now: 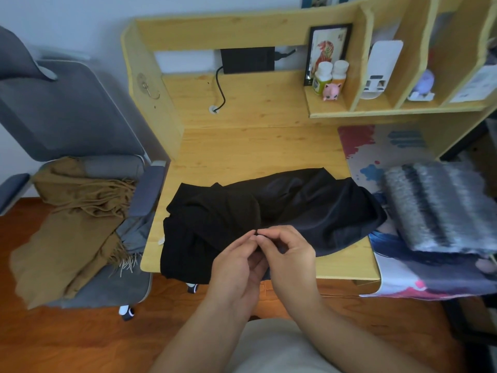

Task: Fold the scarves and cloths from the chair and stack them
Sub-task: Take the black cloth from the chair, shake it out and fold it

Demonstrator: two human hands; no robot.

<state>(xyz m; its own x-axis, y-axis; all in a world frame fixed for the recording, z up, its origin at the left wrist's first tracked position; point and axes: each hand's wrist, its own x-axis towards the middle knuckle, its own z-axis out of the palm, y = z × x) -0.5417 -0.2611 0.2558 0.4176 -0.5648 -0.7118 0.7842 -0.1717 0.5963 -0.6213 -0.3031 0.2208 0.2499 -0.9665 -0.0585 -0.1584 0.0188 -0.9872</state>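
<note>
You are at the start of folding the black cloth (269, 216), which lies rumpled across the near half of the counter (255, 146) in the lower middle of the frame, its left part hanging over the front edge. Your left hand (236, 267) and right hand (289, 254) meet just in front of it, fingertips together, both pinching what looks like a small bit of the cloth's edge or a corner between thumb and forefinger; the bit itself is too small to make out for certain. By my reading you are hunting for a corner or hem so that you can open the cloth out. The next move calls for drawing your hands apart along that edge to pull the fabric flat, since it is bunched and overlapped on itself and will not fold square until it is spread. Mind the part that hangs off the counter, as thin, slippery fabric could slide down. At the right of the frame a grey striped scarf (443, 208) already lies folded on the printed mat (376, 146), so I take that as the stack to add to. At the lower left the brown fringed scarf (72, 224) is draped over the grey chair (67, 109), not yet folded.
</note>
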